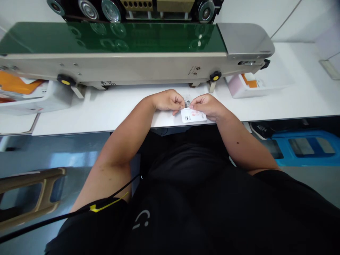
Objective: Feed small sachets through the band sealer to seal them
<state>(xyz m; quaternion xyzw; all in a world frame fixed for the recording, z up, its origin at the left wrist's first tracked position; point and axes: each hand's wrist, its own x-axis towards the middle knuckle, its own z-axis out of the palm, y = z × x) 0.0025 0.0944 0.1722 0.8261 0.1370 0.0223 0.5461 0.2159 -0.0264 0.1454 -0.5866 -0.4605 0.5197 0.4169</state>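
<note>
A small white card [193, 115] with red and black print lies between my hands at the front edge of the white table. Just above it is a small clear piece with dark print [187, 100], perhaps a bag. My left hand [170, 101] has its fingers curled and pinched at the left side of the clear piece. From the right, my right hand [207, 106] pinches the top of the card where it meets the clear piece. Whether the two pieces are joined I cannot tell.
Behind my hands a long machine with a green belt [159, 39] spans the white table [127, 106]. A white bin [57, 97] with orange and white packets is at the left, a smaller bin [239, 88] at the right. Blue [281, 148] and tan stools [45, 194] flank me.
</note>
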